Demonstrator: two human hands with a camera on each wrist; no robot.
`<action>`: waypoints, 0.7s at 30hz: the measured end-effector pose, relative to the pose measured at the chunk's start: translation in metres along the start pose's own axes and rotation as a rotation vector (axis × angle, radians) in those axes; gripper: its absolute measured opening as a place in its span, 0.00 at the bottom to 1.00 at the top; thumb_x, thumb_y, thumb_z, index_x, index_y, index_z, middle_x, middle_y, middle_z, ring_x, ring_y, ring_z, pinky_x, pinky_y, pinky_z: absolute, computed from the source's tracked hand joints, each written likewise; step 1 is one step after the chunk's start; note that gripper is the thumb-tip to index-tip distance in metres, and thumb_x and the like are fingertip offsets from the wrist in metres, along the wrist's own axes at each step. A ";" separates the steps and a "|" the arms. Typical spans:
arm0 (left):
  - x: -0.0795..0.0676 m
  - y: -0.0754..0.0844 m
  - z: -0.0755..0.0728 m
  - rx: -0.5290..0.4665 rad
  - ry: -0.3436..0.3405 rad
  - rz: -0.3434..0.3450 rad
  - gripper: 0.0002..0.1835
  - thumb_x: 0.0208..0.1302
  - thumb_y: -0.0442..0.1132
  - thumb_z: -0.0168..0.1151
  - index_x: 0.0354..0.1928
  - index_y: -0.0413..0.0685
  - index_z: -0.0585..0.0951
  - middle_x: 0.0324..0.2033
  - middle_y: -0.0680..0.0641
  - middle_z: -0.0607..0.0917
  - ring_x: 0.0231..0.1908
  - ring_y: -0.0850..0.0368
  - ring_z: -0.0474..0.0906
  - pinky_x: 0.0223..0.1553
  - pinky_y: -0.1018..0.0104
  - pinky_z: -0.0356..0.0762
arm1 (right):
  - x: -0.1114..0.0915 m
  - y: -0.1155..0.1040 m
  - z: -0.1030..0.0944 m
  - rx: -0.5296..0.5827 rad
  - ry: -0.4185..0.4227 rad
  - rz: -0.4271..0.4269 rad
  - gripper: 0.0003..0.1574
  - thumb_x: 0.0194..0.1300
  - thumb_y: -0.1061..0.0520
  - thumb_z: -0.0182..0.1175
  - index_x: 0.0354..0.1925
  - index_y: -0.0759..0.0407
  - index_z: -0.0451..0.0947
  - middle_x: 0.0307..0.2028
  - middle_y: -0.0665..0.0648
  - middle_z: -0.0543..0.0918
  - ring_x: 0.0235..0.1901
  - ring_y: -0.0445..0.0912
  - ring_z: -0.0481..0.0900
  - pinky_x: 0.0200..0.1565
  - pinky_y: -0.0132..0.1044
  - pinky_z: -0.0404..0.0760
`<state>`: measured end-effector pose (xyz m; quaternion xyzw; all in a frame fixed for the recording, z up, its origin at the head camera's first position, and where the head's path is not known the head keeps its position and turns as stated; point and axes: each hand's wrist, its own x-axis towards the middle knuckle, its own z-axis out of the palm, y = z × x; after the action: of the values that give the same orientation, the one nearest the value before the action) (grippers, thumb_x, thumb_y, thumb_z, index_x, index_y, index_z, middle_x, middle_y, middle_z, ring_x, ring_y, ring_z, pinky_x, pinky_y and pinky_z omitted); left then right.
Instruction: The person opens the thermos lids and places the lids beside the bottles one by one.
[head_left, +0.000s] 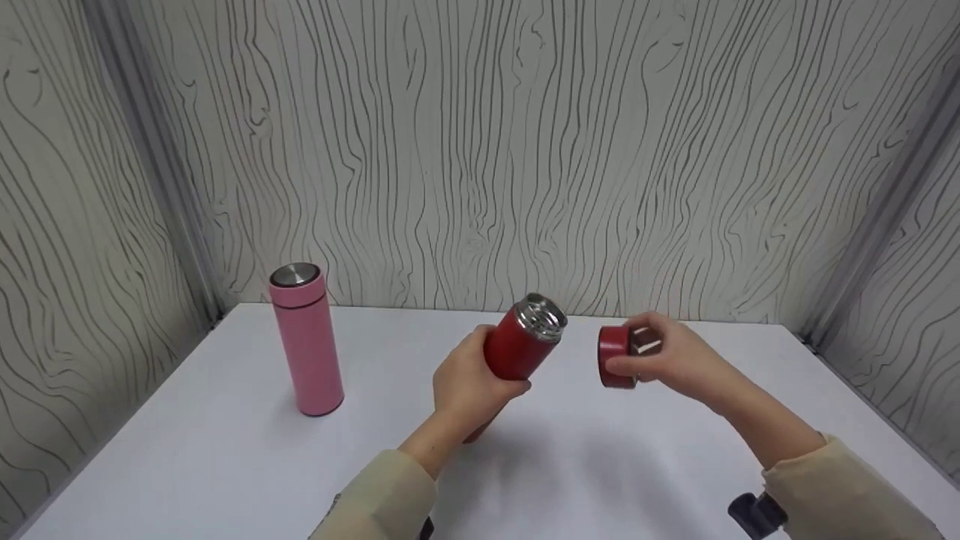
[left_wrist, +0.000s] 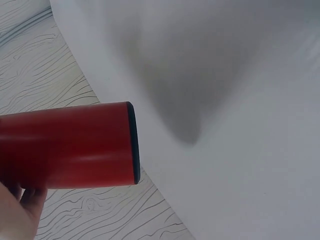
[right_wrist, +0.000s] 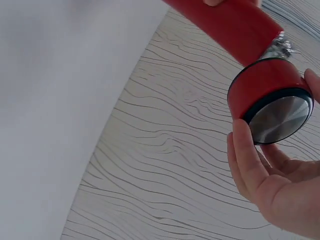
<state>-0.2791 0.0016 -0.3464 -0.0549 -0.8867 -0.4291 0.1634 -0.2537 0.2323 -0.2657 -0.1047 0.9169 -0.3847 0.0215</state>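
Note:
My left hand (head_left: pixel 472 379) grips a red thermos (head_left: pixel 517 347) round its body, tilted so its bare steel mouth (head_left: pixel 541 316) points up and to the right. In the left wrist view the lower part of the thermos (left_wrist: pixel 75 145), with its dark base rim, hangs above the table. To the right, my right hand (head_left: pixel 667 356) pinches the red lid (head_left: pixel 615 356) by its sides between thumb and fingers. The lid is off the thermos, a short gap from the mouth in the head view. Its steel top (right_wrist: pixel 281 120) shows in the right wrist view.
A pink thermos (head_left: pixel 309 345) with its lid on stands upright on the white table (head_left: pixel 187 450), left of my hands. Wood-patterned panels (head_left: pixel 480 150) rise behind the table and on both sides.

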 end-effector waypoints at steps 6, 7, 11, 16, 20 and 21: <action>0.001 -0.001 -0.003 -0.004 0.009 -0.017 0.34 0.40 0.45 0.76 0.54 0.56 0.72 0.46 0.54 0.81 0.49 0.54 0.77 0.48 0.54 0.78 | -0.004 0.039 0.031 -0.039 -0.084 0.074 0.44 0.50 0.57 0.68 0.60 0.72 0.60 0.48 0.67 0.72 0.47 0.55 0.73 0.43 0.47 0.81; 0.002 -0.002 -0.003 -0.004 0.010 -0.016 0.34 0.41 0.45 0.76 0.54 0.56 0.72 0.46 0.54 0.82 0.49 0.54 0.77 0.48 0.54 0.78 | -0.005 0.044 0.036 -0.051 -0.093 0.088 0.45 0.49 0.57 0.68 0.60 0.73 0.60 0.48 0.67 0.72 0.48 0.55 0.73 0.43 0.48 0.81; 0.002 -0.002 -0.004 -0.011 0.012 -0.019 0.34 0.41 0.45 0.76 0.54 0.56 0.72 0.47 0.53 0.81 0.50 0.54 0.77 0.49 0.54 0.78 | -0.004 0.060 0.053 -0.110 -0.109 0.125 0.44 0.46 0.58 0.70 0.58 0.71 0.62 0.47 0.64 0.72 0.49 0.56 0.71 0.42 0.50 0.81; 0.001 -0.004 -0.004 -0.013 0.032 0.008 0.34 0.43 0.45 0.75 0.55 0.55 0.72 0.46 0.52 0.82 0.49 0.54 0.78 0.50 0.54 0.77 | -0.005 0.075 0.066 -0.143 -0.130 0.114 0.43 0.42 0.59 0.72 0.56 0.69 0.65 0.46 0.61 0.73 0.47 0.54 0.73 0.42 0.51 0.81; 0.001 -0.005 -0.006 -0.018 0.039 0.021 0.34 0.43 0.46 0.74 0.54 0.54 0.72 0.46 0.52 0.82 0.48 0.55 0.78 0.50 0.54 0.77 | -0.007 0.083 0.071 -0.148 -0.158 0.093 0.41 0.41 0.60 0.71 0.53 0.69 0.66 0.46 0.61 0.75 0.47 0.54 0.74 0.45 0.52 0.79; 0.001 -0.005 -0.006 -0.021 0.037 0.022 0.34 0.43 0.46 0.74 0.55 0.54 0.72 0.46 0.52 0.82 0.48 0.54 0.78 0.50 0.54 0.77 | -0.007 0.085 0.072 -0.144 -0.164 0.082 0.40 0.41 0.61 0.71 0.52 0.69 0.66 0.45 0.61 0.75 0.47 0.54 0.74 0.46 0.53 0.79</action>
<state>-0.2795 -0.0062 -0.3464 -0.0582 -0.8783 -0.4374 0.1840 -0.2530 0.2418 -0.3768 -0.0993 0.9408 -0.3066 0.1047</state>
